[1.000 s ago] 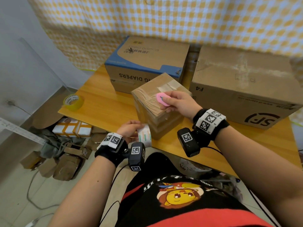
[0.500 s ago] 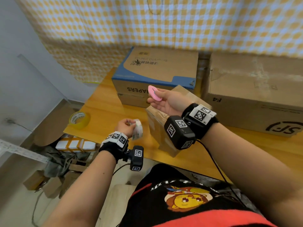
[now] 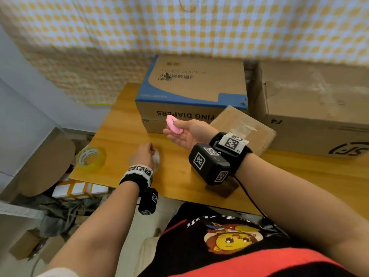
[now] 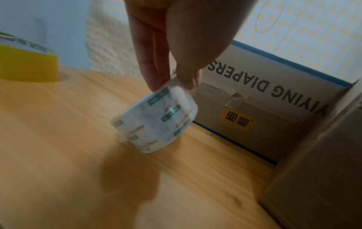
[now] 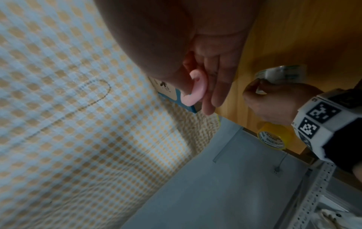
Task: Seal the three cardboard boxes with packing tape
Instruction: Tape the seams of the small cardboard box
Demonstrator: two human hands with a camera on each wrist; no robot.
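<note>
Three cardboard boxes stand on the wooden table (image 3: 179,176): a blue-edged diaper box (image 3: 195,90) at the back, a large plain box (image 3: 315,108) to its right, and a small taped box (image 3: 243,126) behind my right wrist. My left hand (image 3: 142,154) pinches the top of a clear printed tape roll (image 4: 156,122), which touches the tabletop in front of the diaper box (image 4: 260,99). My right hand (image 3: 183,132) is raised palm-up over the table and pinches a small pink cutter (image 3: 173,124) between thumb and fingers (image 5: 213,86).
A yellow tape roll (image 3: 90,158) lies near the table's left edge. Beyond that edge, on the floor, are white parcels (image 3: 79,188), flat cardboard and clutter. A checked curtain (image 3: 179,27) hangs behind the boxes.
My left hand has carried the clear tape roll from the table's near edge forward and down onto the tabletop. My right hand has lifted the pink cutter off the small box and turned palm-up.
</note>
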